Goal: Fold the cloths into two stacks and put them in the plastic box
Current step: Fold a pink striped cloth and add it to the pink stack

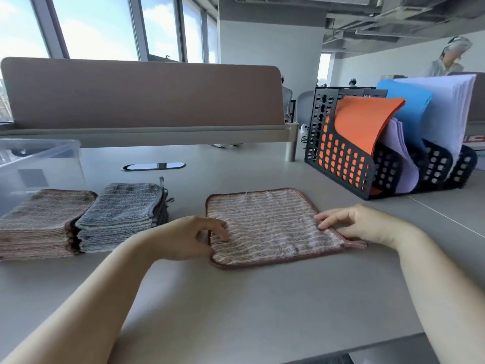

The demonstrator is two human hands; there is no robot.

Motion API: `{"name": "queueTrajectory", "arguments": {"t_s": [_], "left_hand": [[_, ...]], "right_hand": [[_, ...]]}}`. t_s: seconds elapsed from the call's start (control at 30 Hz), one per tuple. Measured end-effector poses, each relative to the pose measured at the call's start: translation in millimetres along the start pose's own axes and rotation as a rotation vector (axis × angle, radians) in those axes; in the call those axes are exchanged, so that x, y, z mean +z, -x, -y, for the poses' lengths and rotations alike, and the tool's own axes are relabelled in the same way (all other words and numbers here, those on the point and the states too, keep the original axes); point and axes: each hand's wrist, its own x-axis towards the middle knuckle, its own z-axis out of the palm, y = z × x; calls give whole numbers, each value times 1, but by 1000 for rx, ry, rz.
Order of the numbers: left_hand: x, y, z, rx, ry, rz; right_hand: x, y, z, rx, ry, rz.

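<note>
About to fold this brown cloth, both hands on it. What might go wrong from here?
1. The cloth lies flat with its loop poking out by the right hand; it may stick out of the fold.
2. The left hand is close to the grey stack, which touches the brown stack; a nudge, or lifting one stack, might shift the other.

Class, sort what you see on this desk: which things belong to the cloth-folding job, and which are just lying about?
Belong to the job: flat cloth, brown stack, grey stack, plastic box, left hand, right hand.
Just lying about: black file rack, orange paper, blue paper, desk divider.
</note>
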Motion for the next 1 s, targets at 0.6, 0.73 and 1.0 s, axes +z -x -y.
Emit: {"name": "queueTrajectory", "arguments": {"t_s": [0.6,0.73,1.0], "left_hand": [[17,-43,-3,-365,68,-570],[17,-42,-3,-406,-71,-583],[17,-62,-2,-527,-246,-565]], "right_hand": [[27,-43,17,156,239,-460],[28,-46,26,79,229,-513],[33,-66,23,231,279,-638]]}}
